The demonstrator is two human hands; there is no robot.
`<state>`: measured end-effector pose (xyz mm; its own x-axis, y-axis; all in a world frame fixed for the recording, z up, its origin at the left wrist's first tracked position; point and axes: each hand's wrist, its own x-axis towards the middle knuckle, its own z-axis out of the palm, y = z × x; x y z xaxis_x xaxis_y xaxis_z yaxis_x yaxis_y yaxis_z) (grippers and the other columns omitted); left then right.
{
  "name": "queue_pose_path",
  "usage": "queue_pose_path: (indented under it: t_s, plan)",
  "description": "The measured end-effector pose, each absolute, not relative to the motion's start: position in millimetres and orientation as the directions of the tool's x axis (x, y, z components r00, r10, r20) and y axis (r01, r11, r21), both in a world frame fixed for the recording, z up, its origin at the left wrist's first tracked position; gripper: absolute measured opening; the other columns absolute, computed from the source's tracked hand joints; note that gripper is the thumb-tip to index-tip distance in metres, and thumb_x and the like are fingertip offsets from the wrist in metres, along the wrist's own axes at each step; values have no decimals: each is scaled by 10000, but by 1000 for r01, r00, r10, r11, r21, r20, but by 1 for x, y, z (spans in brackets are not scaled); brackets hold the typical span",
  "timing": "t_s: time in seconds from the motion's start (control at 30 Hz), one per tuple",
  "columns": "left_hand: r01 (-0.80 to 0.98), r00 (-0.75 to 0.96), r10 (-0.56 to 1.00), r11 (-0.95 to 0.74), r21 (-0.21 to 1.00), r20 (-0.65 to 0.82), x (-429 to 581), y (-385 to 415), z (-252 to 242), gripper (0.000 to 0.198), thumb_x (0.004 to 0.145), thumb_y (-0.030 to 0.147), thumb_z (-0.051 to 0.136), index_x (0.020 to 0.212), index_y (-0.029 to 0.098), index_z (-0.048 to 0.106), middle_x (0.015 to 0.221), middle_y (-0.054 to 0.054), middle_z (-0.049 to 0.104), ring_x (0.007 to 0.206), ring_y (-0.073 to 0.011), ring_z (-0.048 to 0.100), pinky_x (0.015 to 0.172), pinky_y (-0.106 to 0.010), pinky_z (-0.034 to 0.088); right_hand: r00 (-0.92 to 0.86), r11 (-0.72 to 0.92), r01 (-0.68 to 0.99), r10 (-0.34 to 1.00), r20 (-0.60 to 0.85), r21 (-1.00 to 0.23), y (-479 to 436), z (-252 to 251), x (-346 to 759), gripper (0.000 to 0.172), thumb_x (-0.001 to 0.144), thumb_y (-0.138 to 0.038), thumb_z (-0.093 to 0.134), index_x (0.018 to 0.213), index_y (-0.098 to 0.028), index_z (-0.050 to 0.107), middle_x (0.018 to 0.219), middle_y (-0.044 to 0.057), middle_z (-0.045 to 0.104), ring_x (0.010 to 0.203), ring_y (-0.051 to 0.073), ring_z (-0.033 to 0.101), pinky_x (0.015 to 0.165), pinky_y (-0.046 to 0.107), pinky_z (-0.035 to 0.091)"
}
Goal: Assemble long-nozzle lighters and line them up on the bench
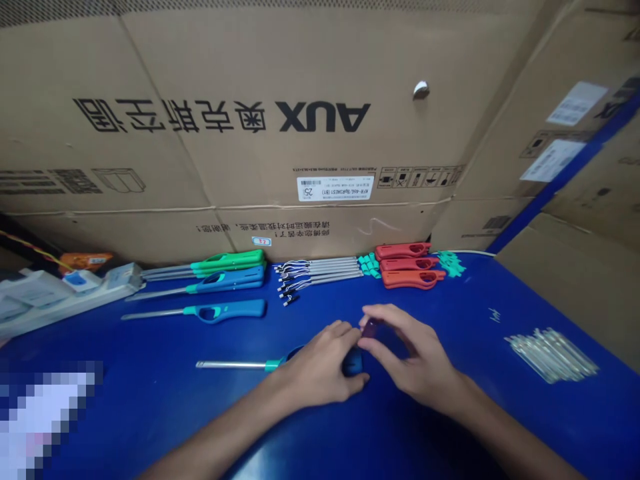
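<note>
Two hands, gripping lighter, pinching dark piece

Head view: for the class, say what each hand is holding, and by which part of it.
The left hand wraps the blue handle of a long-nozzled lighter; the right hand pinches a small dark-red piece between thumb and fingertips.
</note>
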<state>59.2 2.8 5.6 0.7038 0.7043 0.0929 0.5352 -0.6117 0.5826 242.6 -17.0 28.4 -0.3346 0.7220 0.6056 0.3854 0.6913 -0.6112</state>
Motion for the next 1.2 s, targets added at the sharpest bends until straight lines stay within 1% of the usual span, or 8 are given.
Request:
queue_pose_path:
  t_s: [0.13,0.27,0.33,0.53,0.73,0.93,1.1,1.2]
  plan:
    - [500,695,707,-603,622,128,64,7,0,318,747,221,648,1052,185,566,1087,-74,620,1032,-252,577,933,-390,481,-345,642,347,765,544,-684,-20,31,241,490,846,-43,516,1281,-260,456,1076,54,648,965,160,656,855,286,555]
    - [532,693,712,-608,589,110,64,5,-1,170,760,229,627,919,189,583,1045,-66,610,997,-247,580,935,-403,477,-343,721,401,691,637,-566,-17,34,238,391,826,-91,600,1186,-235,548,978,58,596,864,164,627,766,297,566]
    - [547,687,720,-602,582,100,64,5,-1,196,762,243,632,945,188,587,1067,-74,602,1013,-254,576,949,-417,470,-325,737,399,669,668,-545,-15,32,237,347,840,-118,628,1159,-243,577,915,40,584,807,151,616,725,283,565]
    - [528,709,697,-624,576,105,64,7,-2,233,758,263,631,970,180,577,1034,-78,605,1007,-261,568,918,-405,480,-301,674,421,735,607,-607,-19,27,237,534,828,-58,530,1320,-251,454,1066,61,653,945,176,651,843,320,557]
    - [548,692,717,-599,585,86,65,7,-1,234,758,255,610,975,177,570,1076,-85,602,1004,-260,572,927,-419,478,-333,735,422,670,663,-530,-16,31,236,379,852,-127,603,1208,-252,572,939,44,612,822,159,620,733,293,561]
    - [547,700,707,-619,563,98,64,8,-5,234,748,280,623,946,172,558,1021,-88,605,989,-271,573,897,-422,487,-328,732,451,668,669,-510,-19,35,236,538,832,-54,524,1332,-249,482,1015,48,686,869,163,662,803,302,561]
    - [523,701,701,-630,574,130,65,8,-5,190,737,222,607,914,177,557,982,-62,604,934,-240,577,871,-388,495,-381,777,438,616,689,-452,-15,29,235,379,839,-169,644,1202,-250,575,908,47,635,819,182,624,731,330,567]
    - [544,692,715,-611,575,104,65,8,-4,209,760,259,619,947,179,569,1013,-69,600,972,-248,573,910,-403,482,-293,720,481,670,682,-500,-14,24,237,450,858,-176,644,1285,-262,532,919,45,633,795,166,631,725,305,572]
